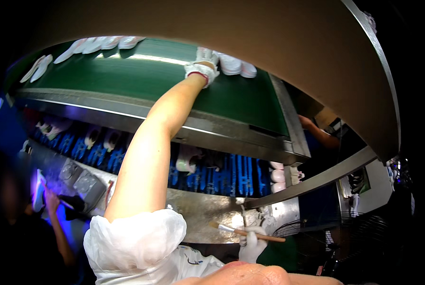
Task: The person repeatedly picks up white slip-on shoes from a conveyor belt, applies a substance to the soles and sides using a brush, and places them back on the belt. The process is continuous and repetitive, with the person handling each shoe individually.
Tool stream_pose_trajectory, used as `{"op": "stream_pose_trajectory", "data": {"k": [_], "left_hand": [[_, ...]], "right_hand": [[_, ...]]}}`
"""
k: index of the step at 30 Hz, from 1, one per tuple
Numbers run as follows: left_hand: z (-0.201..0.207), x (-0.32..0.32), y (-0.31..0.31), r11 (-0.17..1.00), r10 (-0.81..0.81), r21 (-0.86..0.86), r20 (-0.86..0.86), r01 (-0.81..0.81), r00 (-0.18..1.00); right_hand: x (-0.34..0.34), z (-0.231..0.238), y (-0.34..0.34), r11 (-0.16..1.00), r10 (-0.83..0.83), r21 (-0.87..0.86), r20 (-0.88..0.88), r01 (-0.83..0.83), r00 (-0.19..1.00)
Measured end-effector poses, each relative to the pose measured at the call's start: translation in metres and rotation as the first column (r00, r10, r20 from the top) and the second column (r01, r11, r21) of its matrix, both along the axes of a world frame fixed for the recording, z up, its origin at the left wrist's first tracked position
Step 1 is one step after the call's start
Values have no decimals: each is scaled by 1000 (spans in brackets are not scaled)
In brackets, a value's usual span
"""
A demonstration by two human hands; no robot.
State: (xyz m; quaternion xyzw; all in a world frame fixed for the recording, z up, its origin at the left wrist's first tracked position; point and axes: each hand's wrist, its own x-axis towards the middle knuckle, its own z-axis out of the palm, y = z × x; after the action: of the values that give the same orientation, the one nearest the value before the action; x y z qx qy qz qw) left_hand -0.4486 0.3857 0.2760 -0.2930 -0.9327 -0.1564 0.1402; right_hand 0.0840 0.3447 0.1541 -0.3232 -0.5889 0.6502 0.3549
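Note:
My left hand [204, 61], in a white glove with a ruffled cuff, reaches far over a green conveyor belt [127, 80]. It is beside white shoes [230, 65] near the belt's right end. Its fingertips are partly hidden by the overhead panel, so their grip is unclear. Close to my body, my right hand [252, 245], also in a white glove, is closed around a flat paintbrush [265, 237]. The brush has a wooden handle, a metal band and pale bristles pointing left, over a metal worktop [198, 209].
A broad brown panel [250, 28] overhangs the belt. More white shoes [94, 45] stand at its far left. Below the metal rail [212, 128] runs a blue rack [241, 175] with shoes. One co-worker's hand [52, 202] shows at left, another's arm [322, 135] at right. A wire fan guard [293, 228] is at lower right.

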Motion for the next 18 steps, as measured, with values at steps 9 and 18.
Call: {"op": "stream_pose_trajectory", "data": {"k": [9,18], "left_hand": [[11,-12,5,993,112,-37,-55,-115,992],[22,42,-164,958,-262,-113,25,263,965]], "right_hand": [[10,-16,16,995,44,-90,42,-41,998],[-33,-16,-8,961,276,43,-55,-274,960]]}}
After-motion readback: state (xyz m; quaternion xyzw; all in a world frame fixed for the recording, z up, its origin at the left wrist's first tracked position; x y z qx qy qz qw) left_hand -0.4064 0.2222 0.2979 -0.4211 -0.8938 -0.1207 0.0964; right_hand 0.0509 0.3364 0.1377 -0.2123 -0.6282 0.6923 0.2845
